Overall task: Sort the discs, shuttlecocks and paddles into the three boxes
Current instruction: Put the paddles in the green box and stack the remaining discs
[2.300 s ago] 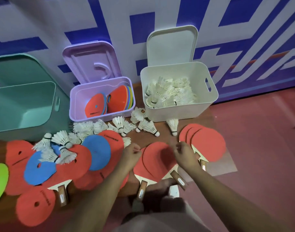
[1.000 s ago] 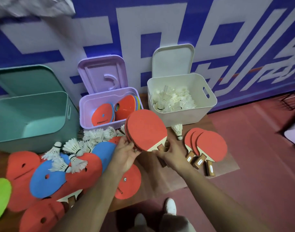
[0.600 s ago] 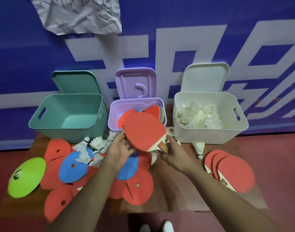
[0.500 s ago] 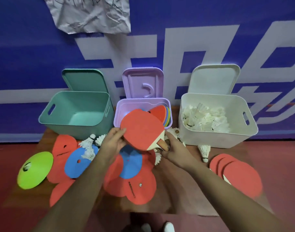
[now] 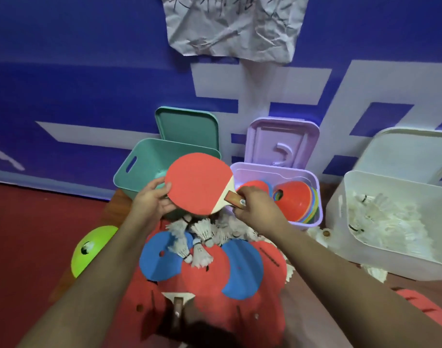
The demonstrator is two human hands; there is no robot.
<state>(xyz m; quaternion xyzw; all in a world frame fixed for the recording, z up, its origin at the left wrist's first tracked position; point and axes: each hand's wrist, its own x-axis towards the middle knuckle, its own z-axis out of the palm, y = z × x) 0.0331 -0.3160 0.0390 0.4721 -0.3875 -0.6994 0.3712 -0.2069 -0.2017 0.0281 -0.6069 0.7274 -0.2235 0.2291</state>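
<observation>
I hold a stack of red paddles (image 5: 198,180) in the air over the near right corner of the green box (image 5: 142,167). My left hand (image 5: 152,202) grips the round blades at their left edge. My right hand (image 5: 255,204) pinches the wooden handles. The lilac box (image 5: 315,219) holds red and coloured discs. The white box (image 5: 340,222) on the right holds several shuttlecocks. Below my hands lie loose shuttlecocks (image 5: 202,232), blue discs (image 5: 159,262) and red discs (image 5: 205,270), plus one more paddle (image 5: 177,300) partly buried.
A green disc (image 5: 89,249) lies at the left edge of the low wooden table. Each box has its lid leaning on the blue and white wall behind. A crumpled paper (image 5: 232,23) hangs on the wall. Red floor surrounds the table.
Both hands lifted the paddle stack off the table and carried it left, from in front of the lilac box to over the green box. The view swung left.
</observation>
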